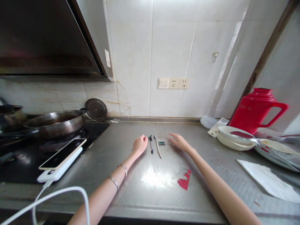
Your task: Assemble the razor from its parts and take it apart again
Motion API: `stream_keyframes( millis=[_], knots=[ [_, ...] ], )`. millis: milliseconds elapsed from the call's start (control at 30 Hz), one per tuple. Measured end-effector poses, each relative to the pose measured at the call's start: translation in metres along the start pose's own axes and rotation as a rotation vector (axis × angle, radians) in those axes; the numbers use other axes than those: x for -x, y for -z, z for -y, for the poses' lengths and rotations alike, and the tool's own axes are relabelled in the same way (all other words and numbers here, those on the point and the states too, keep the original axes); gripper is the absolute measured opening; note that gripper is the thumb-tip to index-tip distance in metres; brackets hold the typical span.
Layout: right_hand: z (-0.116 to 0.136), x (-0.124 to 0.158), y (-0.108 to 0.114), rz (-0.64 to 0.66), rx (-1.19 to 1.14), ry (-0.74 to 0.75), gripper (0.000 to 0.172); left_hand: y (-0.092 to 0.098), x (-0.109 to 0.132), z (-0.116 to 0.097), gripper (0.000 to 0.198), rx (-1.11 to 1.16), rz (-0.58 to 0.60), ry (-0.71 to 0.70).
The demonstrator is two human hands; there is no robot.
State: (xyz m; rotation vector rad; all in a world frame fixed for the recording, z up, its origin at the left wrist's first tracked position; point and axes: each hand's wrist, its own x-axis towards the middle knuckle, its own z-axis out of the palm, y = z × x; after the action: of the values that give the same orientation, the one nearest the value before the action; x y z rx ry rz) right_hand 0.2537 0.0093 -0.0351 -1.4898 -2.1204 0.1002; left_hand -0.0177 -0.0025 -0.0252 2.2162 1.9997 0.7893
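My left hand (140, 144) rests on the metal counter as a loose fist, its knuckles close beside the head of a razor (152, 146). Nothing shows in its fingers. To the right of the razor lies a thin pale toothbrush (158, 148), roughly parallel to it. A small green razor cartridge (161, 143) sits just past the toothbrush. My right hand (179, 142) is palm down on the far side of these things, fingers stretched out to the left and apart from the cartridge. It holds nothing.
On the left, a steel pan (56, 123) stands on the black stove (98, 131), with a phone (63, 154) on a white power bank nearby. At right are a red thermos (253, 109), stacked bowls (234, 143) and a white napkin (269, 181). A red patch (184, 180) marks the counter.
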Motion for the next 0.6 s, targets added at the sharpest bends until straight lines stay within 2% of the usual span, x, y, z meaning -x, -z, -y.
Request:
stream_keyframes(
  millis=[100, 167, 300, 467, 600],
  knots=[
    [-0.014, 0.01, 0.005, 0.032, 0.14, -0.066, 0.044, 0.007, -0.007, 0.011, 0.032, -0.103, -0.039, -0.055],
    [-0.021, 0.017, 0.005, 0.054, 0.206, -0.114, 0.044, 0.008, -0.012, 0.019, 0.037, -0.187, -0.026, -0.057],
    [-0.026, 0.025, 0.001, 0.055, 0.27, -0.18, 0.043, 0.001, -0.02, 0.032, 0.056, -0.28, 0.055, -0.039],
    [-0.028, 0.026, -0.002, 0.047, 0.279, -0.187, 0.042, -0.011, -0.027, 0.041, 0.065, -0.274, 0.216, 0.001],
    [-0.027, 0.025, -0.002, 0.038, 0.287, -0.198, 0.042, -0.014, -0.028, 0.043, 0.066, -0.269, 0.22, 0.006]
  ],
)
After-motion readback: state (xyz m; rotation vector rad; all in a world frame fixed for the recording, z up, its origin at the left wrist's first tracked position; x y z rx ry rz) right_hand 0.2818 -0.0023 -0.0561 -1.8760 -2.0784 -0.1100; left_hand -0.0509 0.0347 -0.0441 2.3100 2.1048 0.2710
